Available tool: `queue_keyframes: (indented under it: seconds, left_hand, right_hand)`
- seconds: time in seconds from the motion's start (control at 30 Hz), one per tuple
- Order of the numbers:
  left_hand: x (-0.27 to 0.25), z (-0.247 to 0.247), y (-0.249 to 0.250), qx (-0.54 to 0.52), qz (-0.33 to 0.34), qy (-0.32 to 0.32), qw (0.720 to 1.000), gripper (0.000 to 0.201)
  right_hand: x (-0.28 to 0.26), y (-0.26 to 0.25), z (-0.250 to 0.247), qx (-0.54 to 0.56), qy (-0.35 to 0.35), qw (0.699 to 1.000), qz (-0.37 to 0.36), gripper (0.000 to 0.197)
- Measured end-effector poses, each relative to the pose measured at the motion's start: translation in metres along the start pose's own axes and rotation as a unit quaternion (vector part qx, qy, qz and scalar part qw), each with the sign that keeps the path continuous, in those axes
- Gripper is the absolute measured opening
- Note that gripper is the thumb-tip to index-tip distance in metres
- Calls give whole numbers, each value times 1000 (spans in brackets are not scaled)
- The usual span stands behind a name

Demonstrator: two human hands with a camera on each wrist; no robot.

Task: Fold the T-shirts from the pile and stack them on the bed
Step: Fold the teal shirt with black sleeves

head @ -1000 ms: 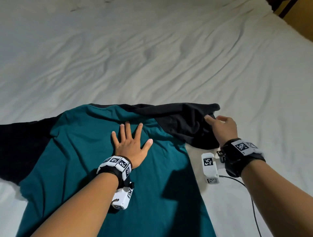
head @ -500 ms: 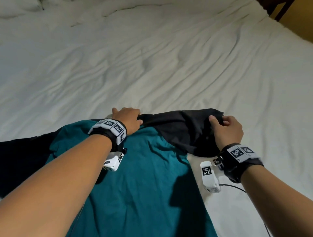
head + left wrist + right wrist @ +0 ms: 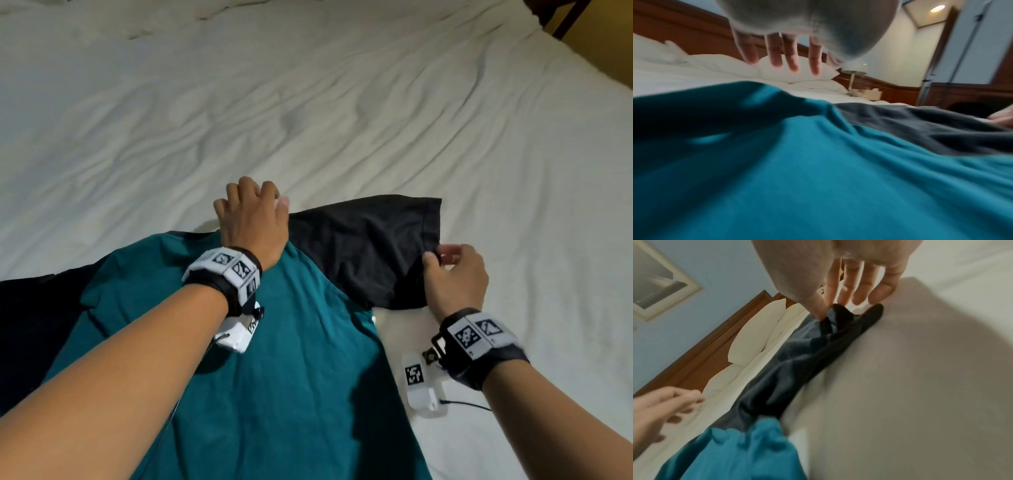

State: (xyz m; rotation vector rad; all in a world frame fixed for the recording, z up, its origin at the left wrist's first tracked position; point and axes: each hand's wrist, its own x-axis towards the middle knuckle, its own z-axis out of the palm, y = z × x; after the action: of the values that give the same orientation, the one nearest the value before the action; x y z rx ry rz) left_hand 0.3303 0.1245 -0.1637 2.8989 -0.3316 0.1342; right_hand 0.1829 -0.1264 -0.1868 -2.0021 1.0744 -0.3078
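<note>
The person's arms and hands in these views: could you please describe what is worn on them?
Both forearms are bare, with no sleeves. Each wrist carries a black strap topped by white blocks printed with black square markers. A white camera unit hangs under each wrist; a thin black cable trails from the right one.

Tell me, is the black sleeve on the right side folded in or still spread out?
Spread out. The black sleeve lies flat on the bed sheet, beside the teal body, not over it; the right hand pinches its edge.
</note>
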Motion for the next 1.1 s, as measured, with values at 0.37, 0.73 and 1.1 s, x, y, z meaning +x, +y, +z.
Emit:
queue_keyframes:
  seconds: [0.37,0.73,1.1]
  left_hand:
    - [-98,56,19,35,86,-242,966,72]
    - [-74,35,16,-37,73,-60,995,38]
    - [9,8,-9,-20,-25,-97,995,35]
  right_hand:
    - [-23,10,-14,138,50,989,-2,15]
    - [-17,12,-16,-16,-38,999,35,30]
    - [50,-38,9,-12,-48,997,67,35]
